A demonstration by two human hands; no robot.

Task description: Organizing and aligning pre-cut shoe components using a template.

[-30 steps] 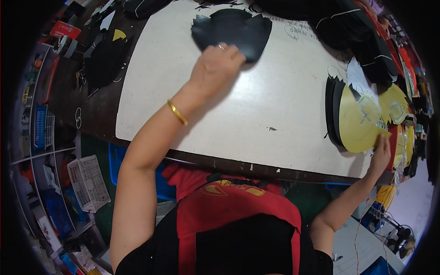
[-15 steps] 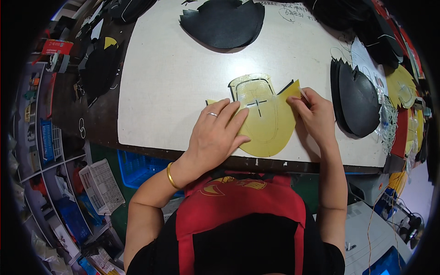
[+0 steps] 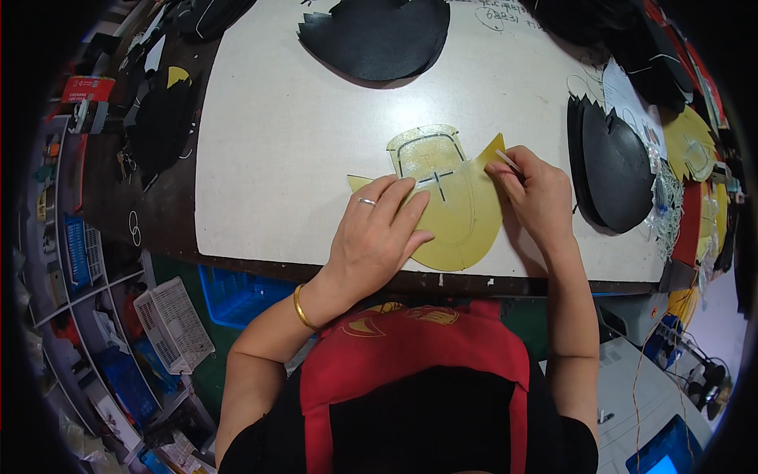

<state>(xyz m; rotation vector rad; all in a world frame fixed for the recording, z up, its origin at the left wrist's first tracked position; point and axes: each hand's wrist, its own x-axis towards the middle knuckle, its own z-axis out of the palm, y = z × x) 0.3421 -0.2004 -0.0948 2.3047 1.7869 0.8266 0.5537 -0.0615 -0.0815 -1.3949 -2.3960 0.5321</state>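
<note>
A yellow cut piece of sheet material (image 3: pixel 466 229) lies near the front edge of the white table (image 3: pixel 276 150), with a clear plastic template (image 3: pixel 430 154) laid on top of it. My left hand (image 3: pixel 375 233) lies flat on the yellow piece's left part, fingers spread, pressing it down. My right hand (image 3: pixel 537 193) rests on the piece's right edge and pinches a thin silver pen (image 3: pixel 508 160), its tip at the piece's upper right corner.
A stack of black cut pieces (image 3: pixel 379 35) lies at the table's far side. Another black stack (image 3: pixel 612 170) sits to the right, with yellow pieces (image 3: pixel 691 142) beyond it. A blue crate (image 3: pixel 237 296) and a white basket (image 3: pixel 174 328) stand below the table's front edge.
A second ago my left hand was on the far black stack and my right hand at the yellow stack. Both have come to the front with one yellow piece, and the pen now touches it.
</note>
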